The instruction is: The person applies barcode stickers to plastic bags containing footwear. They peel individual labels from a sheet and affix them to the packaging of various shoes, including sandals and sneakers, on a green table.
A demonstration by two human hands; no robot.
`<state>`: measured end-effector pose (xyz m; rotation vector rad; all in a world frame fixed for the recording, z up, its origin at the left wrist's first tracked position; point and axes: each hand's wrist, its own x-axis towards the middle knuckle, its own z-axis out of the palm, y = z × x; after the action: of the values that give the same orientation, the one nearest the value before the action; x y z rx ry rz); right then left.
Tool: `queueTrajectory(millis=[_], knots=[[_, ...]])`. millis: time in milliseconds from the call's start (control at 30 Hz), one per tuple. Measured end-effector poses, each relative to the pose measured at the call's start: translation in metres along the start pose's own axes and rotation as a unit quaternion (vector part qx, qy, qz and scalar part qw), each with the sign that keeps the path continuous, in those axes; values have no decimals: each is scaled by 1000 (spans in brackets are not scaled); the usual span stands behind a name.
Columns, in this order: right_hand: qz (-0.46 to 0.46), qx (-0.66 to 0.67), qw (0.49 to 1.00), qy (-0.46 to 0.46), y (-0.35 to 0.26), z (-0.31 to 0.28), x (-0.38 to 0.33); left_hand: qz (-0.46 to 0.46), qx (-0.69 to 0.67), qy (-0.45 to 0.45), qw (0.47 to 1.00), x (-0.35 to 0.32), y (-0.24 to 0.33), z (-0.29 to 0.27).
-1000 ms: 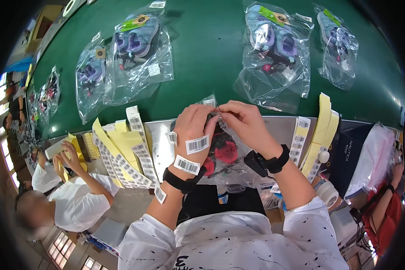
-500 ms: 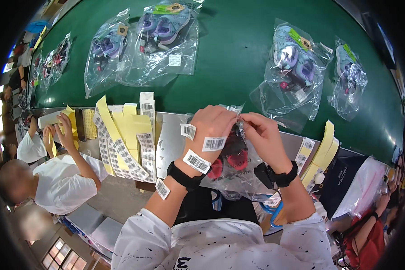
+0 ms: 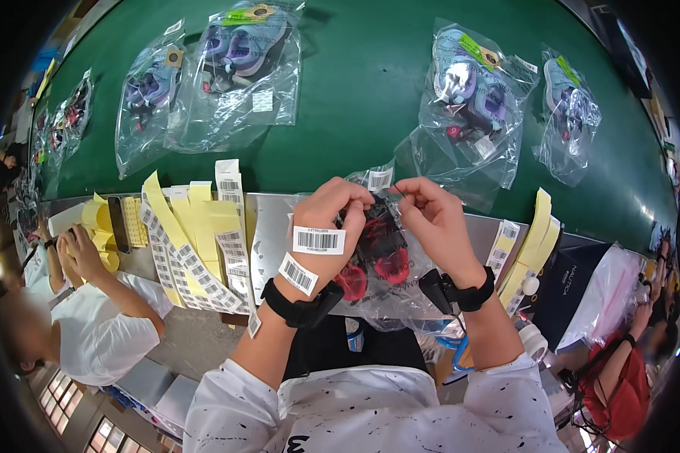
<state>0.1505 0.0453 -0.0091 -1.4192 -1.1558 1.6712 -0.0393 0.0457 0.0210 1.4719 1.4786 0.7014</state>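
Observation:
A clear plastic bag (image 3: 431, 283) holding a pair of dark shoes with red parts (image 3: 391, 264) lies in front of me at the table's near edge. My left hand (image 3: 326, 220) is closed, thumb and fingers pinched on the bag's upper left side by the shoes. My right hand (image 3: 440, 230) pinches a thin dark string (image 3: 395, 193) near the bag's top. A white barcode sticker (image 3: 380, 179) sits on the bag between the hands. More barcode stickers (image 3: 318, 240) cling to the back of my left hand, wrist and forearm. Both wrists wear black bands.
Bagged blue-purple shoes (image 3: 242, 49) lie on the green table (image 3: 355, 90) at far left and right. Yellow-backed barcode label strips (image 3: 200, 234) hang left of me, others (image 3: 533, 241) right. A dark box (image 3: 582, 287) stands at right. Co-workers in white (image 3: 106, 317) and red (image 3: 619, 385) flank me.
My hands have drawn slightly apart at the bag's top, uncovering the barcode sticker and more of the dark shoes. The view has shifted a little to the right.

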Motion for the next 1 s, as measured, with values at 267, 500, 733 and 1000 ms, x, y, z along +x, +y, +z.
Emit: queueTrajectory(millis=[267, 500, 733, 1000], knots=[[-58, -69, 995, 35, -2, 4, 12, 29, 0, 28, 999, 11, 1, 14], [-83, -89, 992, 37, -4, 2, 11, 122, 107, 41, 986, 14, -6, 21], [-135, -153, 978, 34, -14, -1, 11, 188, 149, 30, 970, 22, -6, 22], [-80, -71, 993, 42, -3, -7, 7, 111, 78, 6, 991, 25, -5, 24]])
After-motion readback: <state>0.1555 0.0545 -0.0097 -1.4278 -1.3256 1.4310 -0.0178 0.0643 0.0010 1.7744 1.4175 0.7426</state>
